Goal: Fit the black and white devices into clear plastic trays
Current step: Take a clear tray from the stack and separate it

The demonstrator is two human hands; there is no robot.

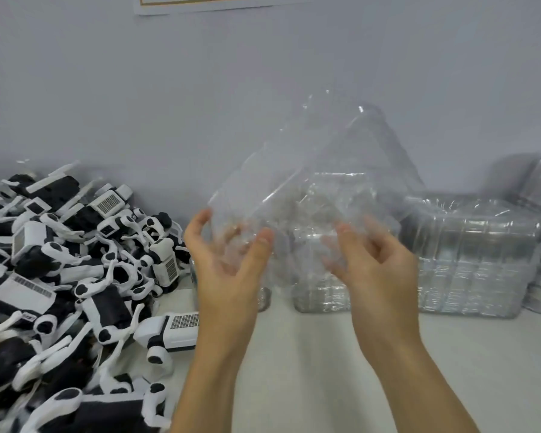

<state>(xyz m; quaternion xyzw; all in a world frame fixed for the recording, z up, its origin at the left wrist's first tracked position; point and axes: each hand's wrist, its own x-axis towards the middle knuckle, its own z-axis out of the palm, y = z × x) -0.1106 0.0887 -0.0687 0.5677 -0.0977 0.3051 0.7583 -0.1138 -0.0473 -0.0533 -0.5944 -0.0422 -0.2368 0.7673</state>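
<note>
Head view looks down on a pale desk (310, 354) against a grey-blue wall (263, 73), with a sheet of paper (206, 3) stuck high on it. Left of the grip, a large heap of black and white devices (59, 270) covers the desk, one white unit with a grille (175, 326) lying nearest the left forearm. Beyond the grip and to its right, stacks of clear plastic trays (469, 260) stand in rows on the desk along the wall, one stack directly behind the hands. Both hands are raised above the desk with a single clear tray (310, 170) between them, tilted up toward the wall and blurred by motion. The left hand (228, 260) is palm-in, fingers loosely curled round the tray's lower left edge, the thumb pressed on the near face and the fingertips seen through the plastic. The right hand (378, 260) takes the lower right part, its fingers bent and spread behind the plastic; how firm that hold is cannot be told through the blur. The two hands are near each other but apart, and the tray holds no device.
</note>
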